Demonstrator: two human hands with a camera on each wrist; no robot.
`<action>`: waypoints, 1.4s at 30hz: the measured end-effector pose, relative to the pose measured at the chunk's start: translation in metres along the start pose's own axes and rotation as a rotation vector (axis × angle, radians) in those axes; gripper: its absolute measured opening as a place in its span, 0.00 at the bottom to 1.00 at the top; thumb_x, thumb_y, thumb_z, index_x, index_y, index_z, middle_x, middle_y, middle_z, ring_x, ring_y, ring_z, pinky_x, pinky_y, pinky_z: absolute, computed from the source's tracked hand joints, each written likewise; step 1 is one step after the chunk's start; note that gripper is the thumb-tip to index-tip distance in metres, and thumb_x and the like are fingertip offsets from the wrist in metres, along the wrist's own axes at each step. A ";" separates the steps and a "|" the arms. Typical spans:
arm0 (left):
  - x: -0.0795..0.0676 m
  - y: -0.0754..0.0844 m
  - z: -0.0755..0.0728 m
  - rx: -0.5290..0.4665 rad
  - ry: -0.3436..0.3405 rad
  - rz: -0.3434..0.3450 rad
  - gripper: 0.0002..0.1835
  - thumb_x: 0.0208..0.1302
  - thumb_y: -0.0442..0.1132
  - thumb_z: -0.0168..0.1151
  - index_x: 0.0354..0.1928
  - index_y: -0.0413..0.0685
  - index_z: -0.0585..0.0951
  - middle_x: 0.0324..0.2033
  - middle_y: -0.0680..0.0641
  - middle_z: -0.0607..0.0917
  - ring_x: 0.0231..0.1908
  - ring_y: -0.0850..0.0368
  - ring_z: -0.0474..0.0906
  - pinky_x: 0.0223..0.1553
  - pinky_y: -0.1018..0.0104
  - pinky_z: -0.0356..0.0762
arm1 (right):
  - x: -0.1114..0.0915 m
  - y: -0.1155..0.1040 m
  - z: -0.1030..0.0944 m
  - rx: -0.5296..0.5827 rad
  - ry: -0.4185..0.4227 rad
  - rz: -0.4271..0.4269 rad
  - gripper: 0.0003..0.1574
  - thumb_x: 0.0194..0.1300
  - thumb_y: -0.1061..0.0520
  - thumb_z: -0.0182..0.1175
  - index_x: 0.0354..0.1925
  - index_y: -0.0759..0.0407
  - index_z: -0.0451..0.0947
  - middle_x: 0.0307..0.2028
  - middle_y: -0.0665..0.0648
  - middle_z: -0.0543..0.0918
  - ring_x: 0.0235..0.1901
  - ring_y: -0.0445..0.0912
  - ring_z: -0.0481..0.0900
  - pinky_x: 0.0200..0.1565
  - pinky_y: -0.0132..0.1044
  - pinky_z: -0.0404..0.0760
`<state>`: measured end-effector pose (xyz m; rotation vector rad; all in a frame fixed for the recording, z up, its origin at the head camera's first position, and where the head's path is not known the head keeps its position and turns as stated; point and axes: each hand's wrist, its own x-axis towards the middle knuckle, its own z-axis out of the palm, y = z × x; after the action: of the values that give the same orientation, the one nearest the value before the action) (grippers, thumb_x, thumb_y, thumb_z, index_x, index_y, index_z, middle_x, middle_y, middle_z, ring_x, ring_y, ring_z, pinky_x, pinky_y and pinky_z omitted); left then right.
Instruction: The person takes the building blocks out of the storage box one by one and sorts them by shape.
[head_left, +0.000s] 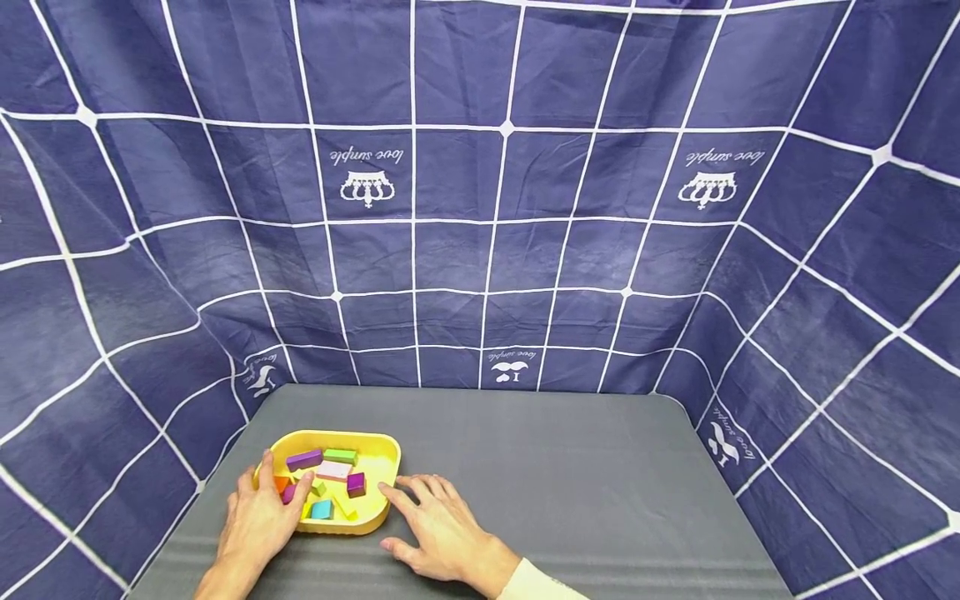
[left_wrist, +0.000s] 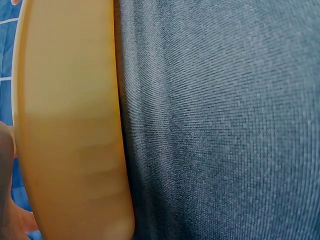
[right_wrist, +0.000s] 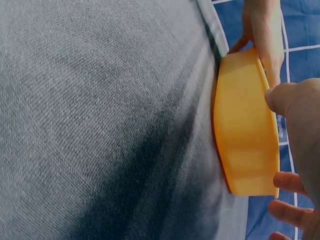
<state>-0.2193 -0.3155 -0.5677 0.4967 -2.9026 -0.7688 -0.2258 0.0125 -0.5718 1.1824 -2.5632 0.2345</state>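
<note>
The left hand, fingers parted, overlaps the yellow tray, grip unclear; the right hand spreads loosely beside it.

The head view was evenly bright, its navy, white-gridded fabric backdrop stretched toward the edges; in the dimmer right wrist view, soft shadow darkened the grey woven cloth.

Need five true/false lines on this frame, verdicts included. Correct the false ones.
1. The tray is yellow. True.
2. The blue block lies outside the tray. False: it is in the tray.
3. The green block is at the tray's far side. True.
4. The right hand holds a block. False: it is at the tray's right end, holding none.
5. The left hand is at the tray's left end. True.
</note>
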 end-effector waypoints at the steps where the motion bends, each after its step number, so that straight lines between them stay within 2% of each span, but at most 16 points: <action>1: 0.000 0.000 0.000 0.002 0.002 0.001 0.58 0.88 0.73 0.50 0.93 0.32 0.45 0.82 0.13 0.54 0.77 0.06 0.58 0.75 0.09 0.66 | 0.000 0.000 0.000 0.000 0.000 0.001 0.47 0.85 0.27 0.63 0.90 0.40 0.67 0.80 0.49 0.80 0.75 0.47 0.81 0.78 0.51 0.81; 8: -0.003 0.002 0.002 0.006 0.038 0.043 0.60 0.87 0.67 0.58 0.88 0.18 0.48 0.77 0.11 0.62 0.72 0.05 0.66 0.77 0.14 0.67 | -0.003 0.006 0.000 -0.015 -0.001 0.016 0.40 0.87 0.30 0.62 0.85 0.43 0.74 0.80 0.50 0.80 0.76 0.48 0.81 0.78 0.51 0.82; 11: -0.004 0.004 0.003 0.001 0.042 0.066 0.60 0.86 0.65 0.61 0.87 0.16 0.49 0.76 0.11 0.64 0.71 0.06 0.68 0.78 0.15 0.68 | -0.005 0.009 -0.002 -0.019 0.008 0.027 0.39 0.87 0.32 0.63 0.84 0.44 0.76 0.79 0.51 0.81 0.75 0.48 0.82 0.77 0.52 0.82; 17: -0.010 0.011 0.006 -0.018 0.027 0.076 0.62 0.82 0.64 0.66 0.88 0.18 0.50 0.77 0.12 0.64 0.73 0.07 0.69 0.79 0.17 0.68 | -0.011 0.016 -0.006 0.003 0.041 0.046 0.37 0.86 0.34 0.66 0.82 0.47 0.78 0.78 0.53 0.83 0.73 0.50 0.84 0.76 0.54 0.84; 23: -0.015 0.021 0.011 -0.037 0.008 0.085 0.67 0.77 0.69 0.71 0.89 0.20 0.51 0.76 0.15 0.68 0.72 0.10 0.72 0.76 0.17 0.72 | -0.022 0.026 -0.008 0.008 0.070 0.073 0.35 0.85 0.37 0.68 0.80 0.47 0.80 0.76 0.53 0.84 0.71 0.50 0.85 0.74 0.55 0.84; 32: -0.024 0.038 0.020 -0.101 -0.002 0.153 0.70 0.68 0.72 0.78 0.90 0.26 0.56 0.77 0.19 0.73 0.74 0.16 0.76 0.76 0.21 0.76 | -0.037 0.041 -0.012 0.061 0.083 0.156 0.32 0.84 0.40 0.71 0.77 0.48 0.83 0.74 0.53 0.86 0.70 0.52 0.86 0.76 0.56 0.83; 42: -0.027 0.057 0.033 -0.122 -0.010 0.192 0.74 0.61 0.75 0.82 0.91 0.32 0.58 0.75 0.24 0.77 0.72 0.22 0.80 0.76 0.24 0.78 | -0.054 0.055 -0.014 0.098 0.171 0.214 0.27 0.81 0.43 0.75 0.70 0.51 0.87 0.69 0.53 0.89 0.67 0.51 0.89 0.73 0.55 0.86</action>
<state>-0.2157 -0.2441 -0.5684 0.1992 -2.8354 -0.9129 -0.2320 0.0901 -0.5782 0.8760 -2.5485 0.4923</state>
